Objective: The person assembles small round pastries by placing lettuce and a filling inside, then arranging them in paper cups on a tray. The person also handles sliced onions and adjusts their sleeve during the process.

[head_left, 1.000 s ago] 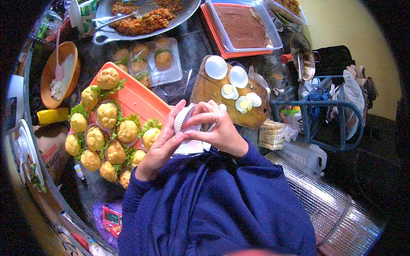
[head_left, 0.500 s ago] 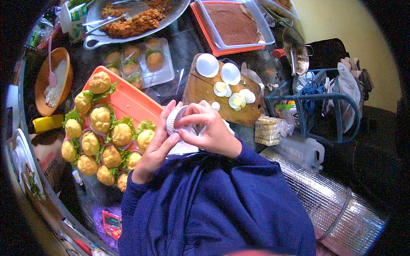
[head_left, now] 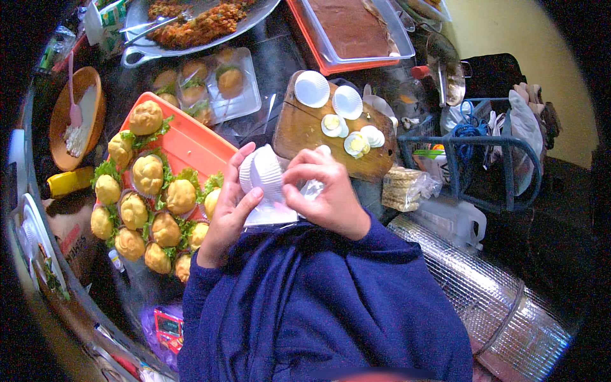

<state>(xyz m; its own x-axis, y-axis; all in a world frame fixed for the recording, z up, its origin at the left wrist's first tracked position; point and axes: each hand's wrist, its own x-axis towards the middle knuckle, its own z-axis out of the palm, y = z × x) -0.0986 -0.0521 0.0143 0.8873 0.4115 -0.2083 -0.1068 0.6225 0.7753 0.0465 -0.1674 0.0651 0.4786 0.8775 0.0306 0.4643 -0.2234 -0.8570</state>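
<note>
My left hand (head_left: 230,207) holds white pleated paper cupcake cups (head_left: 262,173) between its thumb and fingers; their nested edges are parting. Just to their right is my right hand (head_left: 321,191), its fingers bent and apart with nothing visible between them. Below the cups lies a white piece with clear plastic (head_left: 272,213), partly hidden by my hands. On the wooden board (head_left: 289,124) ahead sit two separate white paper cups (head_left: 312,89) and several egg slices (head_left: 358,145). Left of my hands, an orange tray (head_left: 194,145) bears several golden filled buns (head_left: 147,174) with lettuce.
A pan of reddish filling (head_left: 202,30) stands at the far left, near a clear pack of buns (head_left: 235,89). An orange bowl (head_left: 95,118) is left. A brown-topped cake container (head_left: 347,32), blue basket (head_left: 471,139) and silver foil roll (head_left: 487,293) stand along the right.
My right hand has drawn back to the right from the paper cups, its fingers loosening. The cups now fan apart in my left hand. The view has shifted slightly.
</note>
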